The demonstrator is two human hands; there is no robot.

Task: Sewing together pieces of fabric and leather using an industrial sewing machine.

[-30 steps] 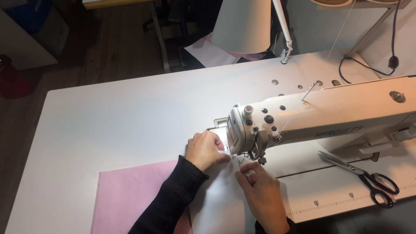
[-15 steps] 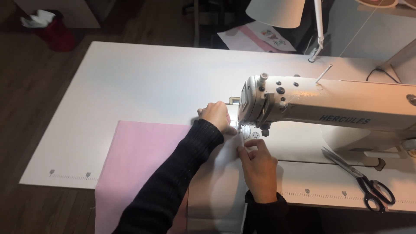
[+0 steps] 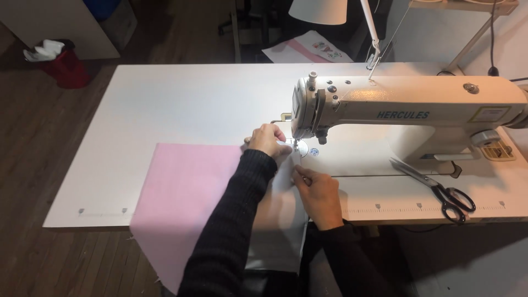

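Left hand [image 3: 268, 140] presses pink fabric [image 3: 187, 192] flat; right hand [image 3: 319, 190] pinches its edge beside needle [image 3: 295, 144].

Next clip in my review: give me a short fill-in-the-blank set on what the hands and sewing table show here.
1. Both hands, left hand and right hand, rest on fabric at the needle of a cream-coloured ____ machine.
2. The fabric hanging over the table's front edge is ____ in colour.
3. To the right of the right hand, black-handled ____ lie on the table.
4. The red bin stands on the ____.

Missing words: sewing; pink; scissors; floor
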